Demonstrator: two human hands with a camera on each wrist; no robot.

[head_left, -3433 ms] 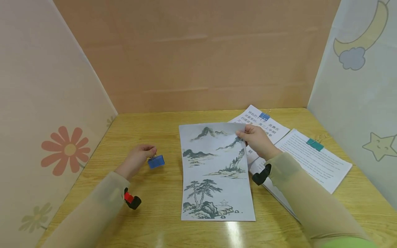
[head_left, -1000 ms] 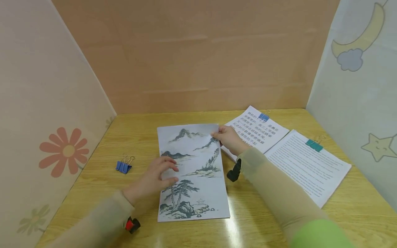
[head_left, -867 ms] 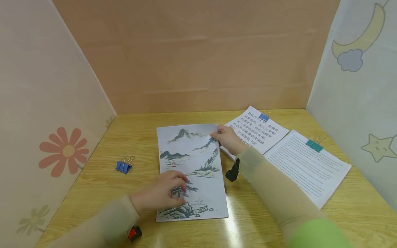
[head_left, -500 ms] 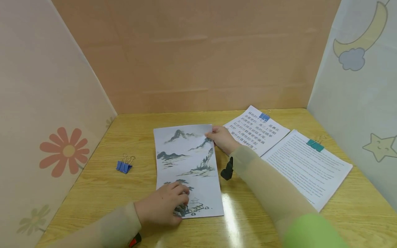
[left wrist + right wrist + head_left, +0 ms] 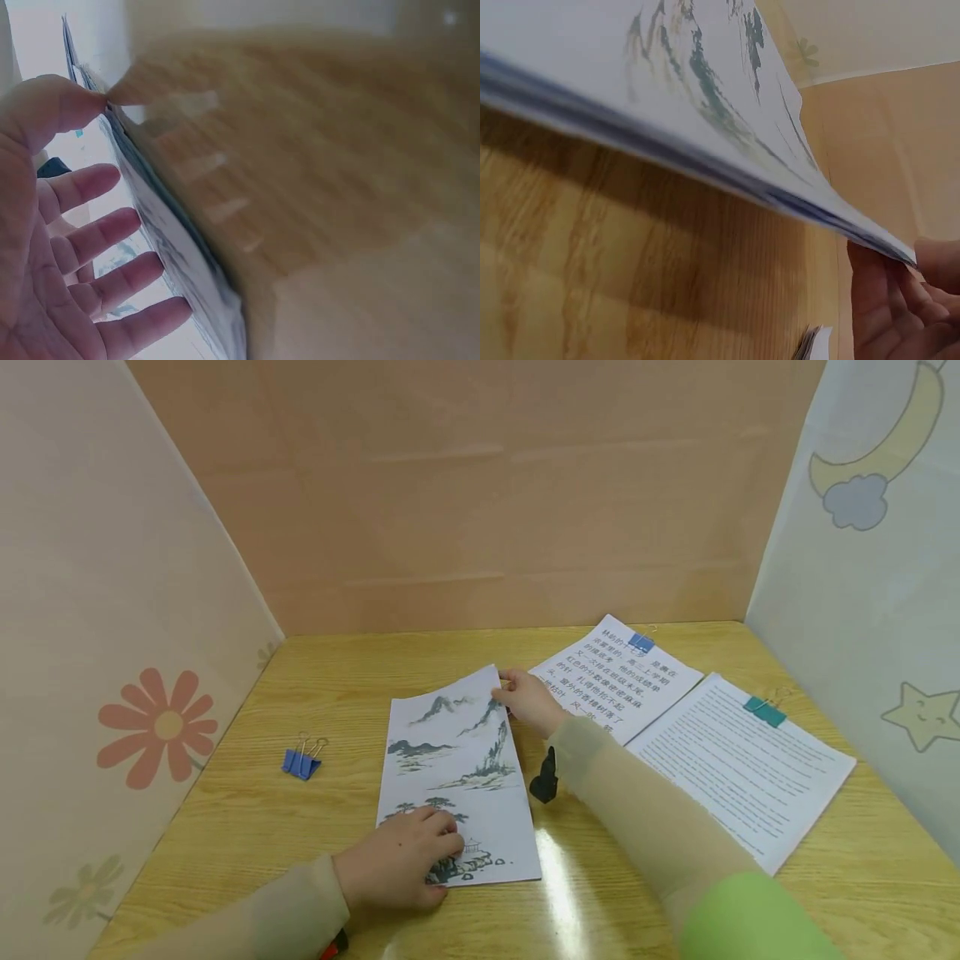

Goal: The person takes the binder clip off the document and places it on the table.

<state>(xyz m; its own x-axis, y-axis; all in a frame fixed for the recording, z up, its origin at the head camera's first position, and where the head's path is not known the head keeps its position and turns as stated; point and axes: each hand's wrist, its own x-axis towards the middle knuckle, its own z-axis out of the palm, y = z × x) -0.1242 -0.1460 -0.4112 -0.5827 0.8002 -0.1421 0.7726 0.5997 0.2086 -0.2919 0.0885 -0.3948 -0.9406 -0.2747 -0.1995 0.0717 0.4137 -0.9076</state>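
A paper stack point(image 5: 420, 789) printed with an ink landscape lies in the middle of the table, its upper right corner raised and the sheet bowed. My right hand point(image 5: 528, 700) pinches that corner between thumb and fingers; the right wrist view shows layered page edges running to the thumb. My left hand point(image 5: 401, 858) presses on the lower left part of the stack, covering some of the print. In the left wrist view its thumb touches the stack's edge point(image 5: 172, 225), and the other fingers lie over the printed side. A loose blue binder clip point(image 5: 302, 765) sits at left, handles up.
To the right lie two more paper stacks: a large-print one point(image 5: 600, 685) with a blue binder clip point(image 5: 642, 642), and a fine-print one point(image 5: 742, 768) with a green binder clip point(image 5: 765, 711). Printed side walls and a brown back wall point(image 5: 480, 510) bound the wooden table point(image 5: 247, 852).
The left hand has put the blue binder clip down and moved onto the stack's lower part. My right hand has brought the stack leftward, and its upper right corner is now lifted more.
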